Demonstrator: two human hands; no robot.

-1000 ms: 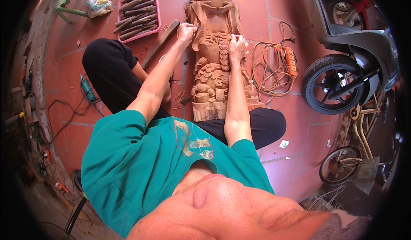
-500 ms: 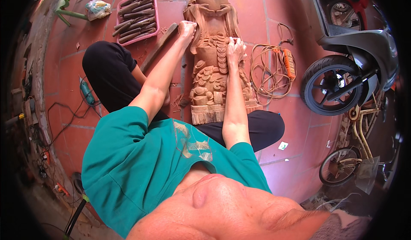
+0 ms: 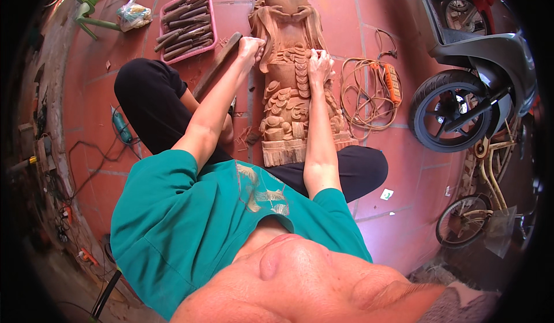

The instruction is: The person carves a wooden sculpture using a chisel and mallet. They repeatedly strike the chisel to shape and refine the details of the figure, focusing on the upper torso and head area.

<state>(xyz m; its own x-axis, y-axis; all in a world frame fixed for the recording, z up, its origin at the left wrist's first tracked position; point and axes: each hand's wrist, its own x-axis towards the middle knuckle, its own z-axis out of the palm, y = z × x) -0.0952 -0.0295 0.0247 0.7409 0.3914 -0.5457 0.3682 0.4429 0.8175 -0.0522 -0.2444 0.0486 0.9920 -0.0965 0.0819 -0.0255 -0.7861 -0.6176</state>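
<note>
On floor, carved statue [image 3: 291, 75] lies lengthwise.

This is a woodcarver's workplace set up on the floor of a home yard or porch, not a fitted shop. The red tile floor [image 3: 392, 167] serves as the bench: a tall carved wooden statue [image 3: 291, 86] lies flat on it, with wood chips [image 3: 247, 135] beside its base. Left of the statue sits a pink tray [image 3: 186, 26] packed with chisels, and farther left a power tool [image 3: 121, 128] with its cord. Right of the statue lies a coiled extension lead [image 3: 369, 89]. Beyond that stand a scooter [image 3: 473, 75] and a bicycle [image 3: 485, 190], parked as at a house.
</note>
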